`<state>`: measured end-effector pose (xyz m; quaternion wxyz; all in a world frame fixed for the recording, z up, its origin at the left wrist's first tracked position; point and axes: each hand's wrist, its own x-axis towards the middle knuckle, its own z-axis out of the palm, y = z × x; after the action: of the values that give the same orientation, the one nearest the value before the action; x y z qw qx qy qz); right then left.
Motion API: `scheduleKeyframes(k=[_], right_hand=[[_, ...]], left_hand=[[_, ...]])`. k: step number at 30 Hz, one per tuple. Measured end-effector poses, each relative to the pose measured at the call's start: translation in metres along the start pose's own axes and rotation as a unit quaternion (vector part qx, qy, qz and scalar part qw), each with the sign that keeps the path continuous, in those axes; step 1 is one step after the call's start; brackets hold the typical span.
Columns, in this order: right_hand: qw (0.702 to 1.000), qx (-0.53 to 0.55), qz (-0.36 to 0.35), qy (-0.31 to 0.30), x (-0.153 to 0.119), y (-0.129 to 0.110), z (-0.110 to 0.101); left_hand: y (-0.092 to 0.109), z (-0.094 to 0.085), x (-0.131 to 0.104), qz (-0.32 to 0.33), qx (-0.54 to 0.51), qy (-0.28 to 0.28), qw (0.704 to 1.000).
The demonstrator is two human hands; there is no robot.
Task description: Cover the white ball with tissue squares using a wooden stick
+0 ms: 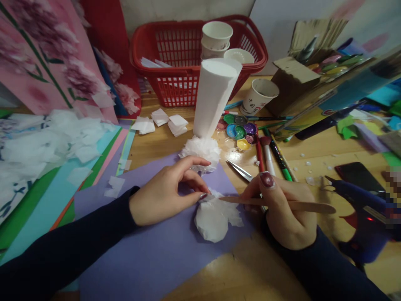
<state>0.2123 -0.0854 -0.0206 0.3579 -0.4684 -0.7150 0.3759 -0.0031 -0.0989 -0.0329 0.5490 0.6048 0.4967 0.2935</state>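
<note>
My right hand grips a thin wooden stick like a pen, its pointed end at a bundle of white tissue paper. The bundle has a rounded, crumpled lobe and a ruffled part to the right. My left hand pinches the bundle's upper edge between thumb and curled fingers, while its index finger stretches over a fluffy white paper flower. Both paper pieces rest on a purple sheet. A pointed metal tool lies just behind my right hand, partly hidden by it.
Behind stand a white paper roll, a red basket with paper cups, and another cup. A paint palette and brushes lie right of centre. A glue gun and phone are at right, tissue squares at left.
</note>
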Motion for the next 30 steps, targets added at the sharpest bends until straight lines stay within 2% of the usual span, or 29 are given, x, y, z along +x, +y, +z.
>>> scheduleKeyframes(k=[16,22,30], right_hand=[[1.0,-0.007,-0.012,-0.012,0.0007,0.0011,-0.0006],[1.0,-0.008,-0.012,-0.001,-0.0002,0.0001,0.0003],[1.0,-0.003,0.002,0.011,-0.0029,0.0003,-0.0009]], left_hand=[[-0.0069,0.0026,0.0002,0.007,0.013,-0.016,1.0],[-0.007,0.0032,-0.0004,0.013,0.045,-0.009,0.999],[-0.0057,0.0034,0.0,0.019,0.027,-0.019,0.999]])
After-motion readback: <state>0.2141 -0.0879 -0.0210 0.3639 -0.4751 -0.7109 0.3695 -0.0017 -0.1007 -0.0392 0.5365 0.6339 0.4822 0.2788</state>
